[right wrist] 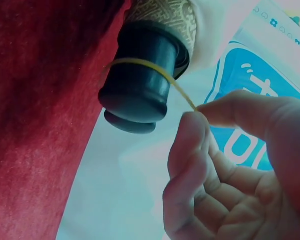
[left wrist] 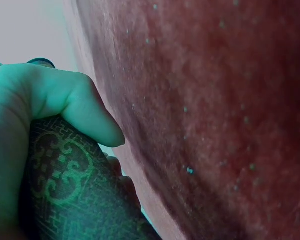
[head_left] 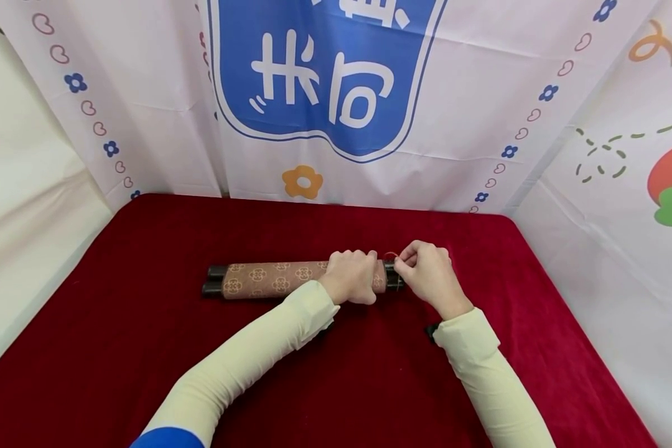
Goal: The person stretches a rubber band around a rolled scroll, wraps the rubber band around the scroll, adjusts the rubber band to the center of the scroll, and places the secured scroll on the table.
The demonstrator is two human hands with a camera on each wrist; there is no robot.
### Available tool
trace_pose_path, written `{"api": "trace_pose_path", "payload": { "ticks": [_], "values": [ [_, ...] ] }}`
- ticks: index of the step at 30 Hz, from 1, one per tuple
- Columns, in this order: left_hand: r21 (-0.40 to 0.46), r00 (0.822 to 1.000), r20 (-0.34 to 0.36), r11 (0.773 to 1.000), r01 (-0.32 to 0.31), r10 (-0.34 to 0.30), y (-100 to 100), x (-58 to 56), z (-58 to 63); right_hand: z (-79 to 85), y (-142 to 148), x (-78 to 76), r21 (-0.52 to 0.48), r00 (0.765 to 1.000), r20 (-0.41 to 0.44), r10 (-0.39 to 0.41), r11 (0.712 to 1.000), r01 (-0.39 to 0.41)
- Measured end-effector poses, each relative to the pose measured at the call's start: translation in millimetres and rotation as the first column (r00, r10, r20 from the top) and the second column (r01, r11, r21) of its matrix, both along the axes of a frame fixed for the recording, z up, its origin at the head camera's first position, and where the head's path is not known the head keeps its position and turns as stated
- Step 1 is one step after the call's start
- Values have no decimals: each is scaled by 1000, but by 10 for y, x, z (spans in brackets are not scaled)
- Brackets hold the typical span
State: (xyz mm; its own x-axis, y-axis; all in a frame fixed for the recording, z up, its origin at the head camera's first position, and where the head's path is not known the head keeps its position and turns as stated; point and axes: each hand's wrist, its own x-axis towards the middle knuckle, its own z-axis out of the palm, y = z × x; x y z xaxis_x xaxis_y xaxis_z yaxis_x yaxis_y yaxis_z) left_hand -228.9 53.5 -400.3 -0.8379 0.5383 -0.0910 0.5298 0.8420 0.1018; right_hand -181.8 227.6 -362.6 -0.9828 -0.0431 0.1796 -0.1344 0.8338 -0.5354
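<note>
Right hand (head_left: 430, 277) pinches a thin yellowish elastic-looking band (right wrist: 142, 63) across the black right-end knob (right wrist: 134, 85) of a brown patterned-cloth roll (head_left: 266, 280), mid red-velvet surface (head_left: 369, 386).
Left hand's (head_left: 349, 277) fingers wrap the roll, likely firm and light; hold its cloth, as the smooth knob may slip.

Around the brown, gold-patterned cloth scroll with black rod ends (head_left: 280, 278), the red velvet tablecloth (head_left: 291, 230) gives a hand passage at 12 o'clock, as far as the white printed fabric backdrop (head_left: 173, 149), and at 9. At 3 the left hand (head_left: 350, 277) and right hand (head_left: 428, 274) block the way, a thin yellowish band (right wrist: 134, 61) spanning the gap to the right fingertips. Cream sleeves (head_left: 246, 348) bar 7 and 4; between them, 5 stays open.
</note>
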Motion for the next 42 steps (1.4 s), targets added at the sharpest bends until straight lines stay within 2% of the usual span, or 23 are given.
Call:
{"api": "trace_pose_path", "payload": {
  "ticks": [7,15,22,26,31,37,42],
  "values": [
    [-5,1000,-9,1000,27,-27,23,62,-15,-28,13,-13,4,1000,25,-16,1000,16],
    [-8,998,-20,998,57,-57,75,161,-16,-34,-10,-7,34,996,46,77,996,-79],
    [3,999,-33,999,40,-40,79,195,-17,-19,-51,22,11,985,55,162,987,-162],
    [21,998,-53,999,34,-32,74,161,-24,9,-85,53,19,986,49,159,987,-160],
    [48,998,-58,999,8,-5,74,65,-12,24,-125,99,4,985,36,167,986,-167],
    [79,999,-29,996,-39,41,54,-62,62,24,-168,125,-14,988,12,154,988,-154],
    [98,996,-34,992,-84,88,15,-162,155,27,-181,127,-29,992,2,128,991,-128]
  ]
}}
